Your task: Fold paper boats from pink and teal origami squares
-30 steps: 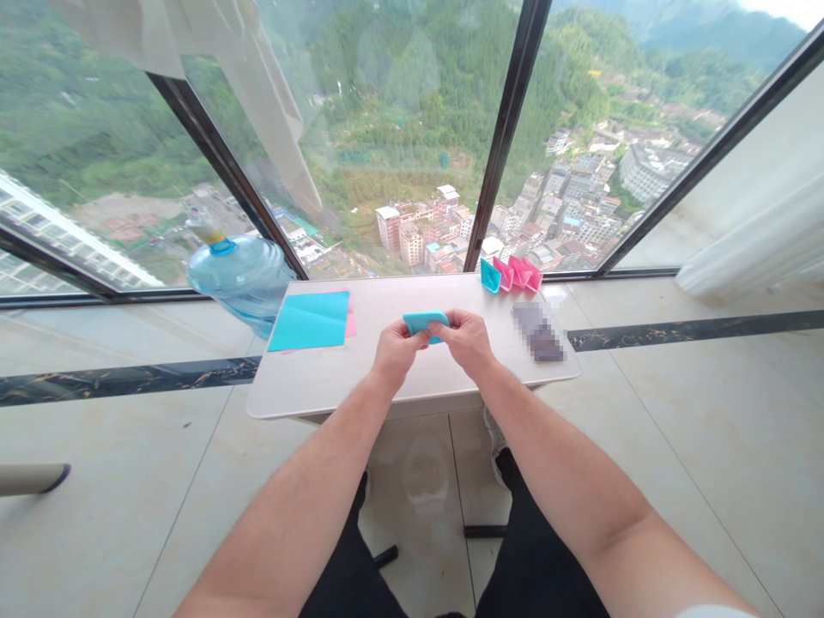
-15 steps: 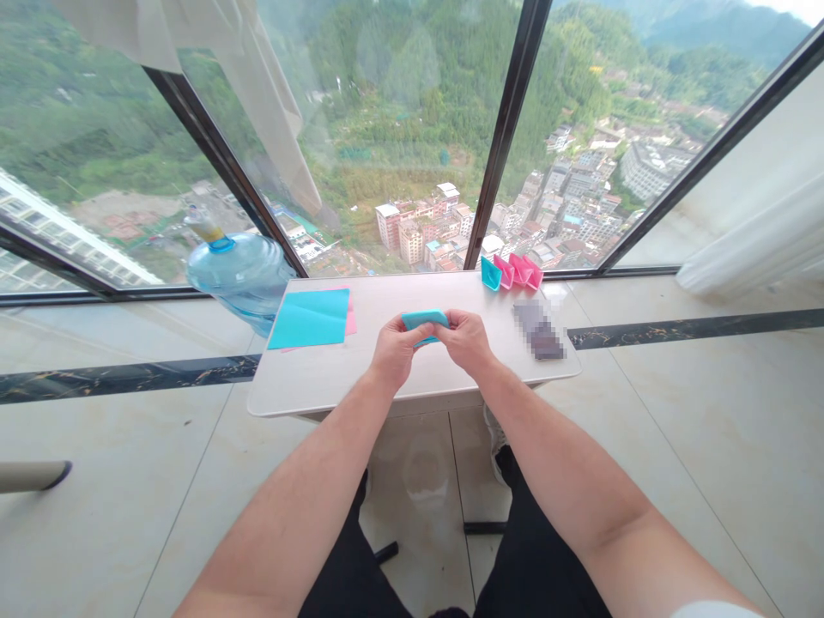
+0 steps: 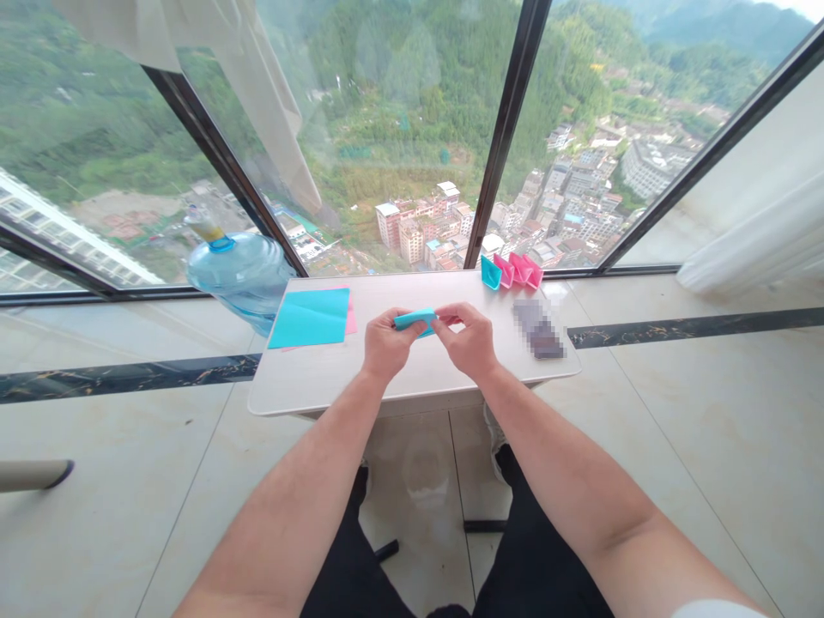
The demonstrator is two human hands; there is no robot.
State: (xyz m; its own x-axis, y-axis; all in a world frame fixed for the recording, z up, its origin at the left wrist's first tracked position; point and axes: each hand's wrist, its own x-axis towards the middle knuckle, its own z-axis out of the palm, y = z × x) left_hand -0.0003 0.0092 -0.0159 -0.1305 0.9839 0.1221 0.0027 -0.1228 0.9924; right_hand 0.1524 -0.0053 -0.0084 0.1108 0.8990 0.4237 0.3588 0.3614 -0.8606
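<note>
A small piece of folded blue paper [image 3: 415,319] is held above the near middle of the white table. My left hand [image 3: 389,345] grips its left part, thumb on the near side and fingers behind. At the right end, my right hand [image 3: 469,342] pinches the paper's edge between thumb and fingertips. Flat blue sheets [image 3: 310,318] lie to the left of my hands, over a pink sheet [image 3: 351,316] that shows along the right side. Several folded paper shapes, one blue [image 3: 490,273] and the others pink [image 3: 518,270], stand in a row at the far right corner.
On the right of the white table [image 3: 335,378] lies a dark, pixelated item [image 3: 539,329]. A large blue water bottle [image 3: 241,273] leans beside the table's left end. Tall windows [image 3: 386,112] rise behind, and my legs are under the near edge.
The folded paper has shifted slightly left and tilted. My right hand has slid toward its right edge, its fingers now more raised and bent; my left hand has moved a little left.
</note>
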